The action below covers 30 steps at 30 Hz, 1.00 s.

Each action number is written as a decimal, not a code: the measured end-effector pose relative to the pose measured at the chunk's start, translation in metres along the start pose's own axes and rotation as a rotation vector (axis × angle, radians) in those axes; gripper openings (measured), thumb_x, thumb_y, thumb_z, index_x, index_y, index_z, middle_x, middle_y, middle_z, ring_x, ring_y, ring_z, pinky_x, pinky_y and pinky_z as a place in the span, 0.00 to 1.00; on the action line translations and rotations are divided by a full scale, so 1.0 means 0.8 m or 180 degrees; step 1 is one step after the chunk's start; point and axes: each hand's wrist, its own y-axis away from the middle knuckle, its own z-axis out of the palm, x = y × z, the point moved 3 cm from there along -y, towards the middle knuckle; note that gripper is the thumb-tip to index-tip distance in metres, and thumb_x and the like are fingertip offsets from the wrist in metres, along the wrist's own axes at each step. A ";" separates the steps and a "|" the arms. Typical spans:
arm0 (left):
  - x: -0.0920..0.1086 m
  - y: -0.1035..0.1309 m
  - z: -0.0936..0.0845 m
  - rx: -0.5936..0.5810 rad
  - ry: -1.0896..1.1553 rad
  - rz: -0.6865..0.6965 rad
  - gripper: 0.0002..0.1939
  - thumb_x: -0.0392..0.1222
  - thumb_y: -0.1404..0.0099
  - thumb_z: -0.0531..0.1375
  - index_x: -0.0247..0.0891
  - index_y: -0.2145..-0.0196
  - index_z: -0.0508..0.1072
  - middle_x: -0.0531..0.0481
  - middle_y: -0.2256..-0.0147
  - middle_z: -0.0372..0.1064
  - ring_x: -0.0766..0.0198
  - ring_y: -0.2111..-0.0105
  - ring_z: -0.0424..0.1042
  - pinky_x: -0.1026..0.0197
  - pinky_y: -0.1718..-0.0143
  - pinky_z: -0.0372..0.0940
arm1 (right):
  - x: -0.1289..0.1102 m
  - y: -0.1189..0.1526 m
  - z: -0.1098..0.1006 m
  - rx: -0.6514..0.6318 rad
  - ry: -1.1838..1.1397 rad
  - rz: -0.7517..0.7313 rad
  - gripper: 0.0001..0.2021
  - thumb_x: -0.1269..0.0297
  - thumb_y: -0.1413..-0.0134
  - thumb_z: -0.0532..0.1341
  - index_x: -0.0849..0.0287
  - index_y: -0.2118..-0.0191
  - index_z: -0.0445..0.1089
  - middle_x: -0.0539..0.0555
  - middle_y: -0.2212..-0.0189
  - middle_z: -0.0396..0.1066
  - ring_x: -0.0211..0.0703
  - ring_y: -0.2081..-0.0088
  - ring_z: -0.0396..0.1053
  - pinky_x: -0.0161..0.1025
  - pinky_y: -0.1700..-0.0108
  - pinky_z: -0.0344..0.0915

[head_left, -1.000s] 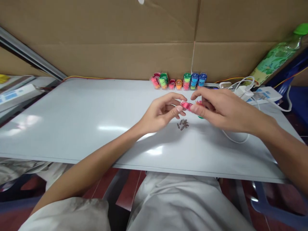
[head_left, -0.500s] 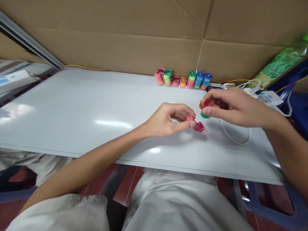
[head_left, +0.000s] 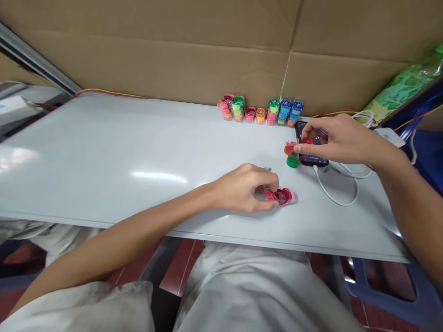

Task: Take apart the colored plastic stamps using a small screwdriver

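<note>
My left hand (head_left: 242,186), left of the phone (head_left: 313,160) and nearer me, has its thumb and forefinger pinched on one end of a red-and-pink piece (head_left: 284,197). The piece has come down to the table (head_left: 194,152) and lies there lengthwise; I judge that the surface now takes its weight and my grip merely steadies it. Left of the phone and farther back, a row of coloured pieces (head_left: 238,108), some stacked, lines the cardboard wall (head_left: 194,69). Just beside the phone, on its left, an orange-red piece (head_left: 290,147) sits over a green piece (head_left: 293,161). My right hand (head_left: 341,138) has shifted above the phone, thumb and fingers curved and apart; red shows beneath them, but whether they grip it I cannot tell. A white cable (head_left: 323,191) leaves the phone's near end.
</note>
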 end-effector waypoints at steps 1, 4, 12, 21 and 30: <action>-0.001 0.000 0.001 -0.0027 -0.0028 0.0016 0.05 0.38 0.34 0.68 0.34 0.63 0.78 0.53 0.69 0.74 0.69 0.72 0.67 0.64 0.67 0.62 | 0.004 -0.003 0.003 -0.0089 0.0038 0.0042 0.23 0.35 0.38 0.63 0.52 0.61 0.75 0.53 0.68 0.79 0.50 0.68 0.72 0.47 0.64 0.60; -0.003 0.001 0.004 -0.0086 -0.0087 0.0027 0.05 0.38 0.33 0.68 0.33 0.63 0.79 0.52 0.69 0.75 0.68 0.71 0.69 0.64 0.66 0.62 | 0.013 -0.008 0.014 -0.0393 0.0144 0.0143 0.27 0.32 0.38 0.59 0.53 0.60 0.76 0.54 0.67 0.79 0.51 0.66 0.73 0.46 0.64 0.60; -0.003 0.001 0.005 -0.0140 -0.0150 -0.0011 0.05 0.42 0.31 0.66 0.37 0.63 0.78 0.51 0.68 0.75 0.66 0.71 0.71 0.63 0.65 0.63 | 0.010 -0.005 0.020 -0.0869 0.0053 0.0145 0.27 0.34 0.36 0.58 0.53 0.54 0.78 0.54 0.63 0.80 0.51 0.63 0.73 0.44 0.63 0.58; -0.004 0.000 0.005 -0.0194 -0.0224 -0.0040 0.07 0.43 0.30 0.65 0.38 0.62 0.77 0.50 0.67 0.75 0.65 0.71 0.70 0.63 0.65 0.63 | 0.007 -0.003 0.019 -0.1042 0.0121 0.0164 0.27 0.35 0.35 0.59 0.54 0.53 0.79 0.54 0.62 0.80 0.50 0.62 0.74 0.44 0.62 0.59; -0.005 0.000 0.005 -0.0198 -0.0305 0.0010 0.06 0.42 0.30 0.65 0.37 0.63 0.76 0.50 0.67 0.74 0.65 0.71 0.69 0.62 0.65 0.62 | 0.006 -0.002 0.014 -0.1050 0.0224 0.0212 0.24 0.39 0.36 0.61 0.54 0.53 0.80 0.53 0.65 0.79 0.48 0.66 0.72 0.44 0.65 0.58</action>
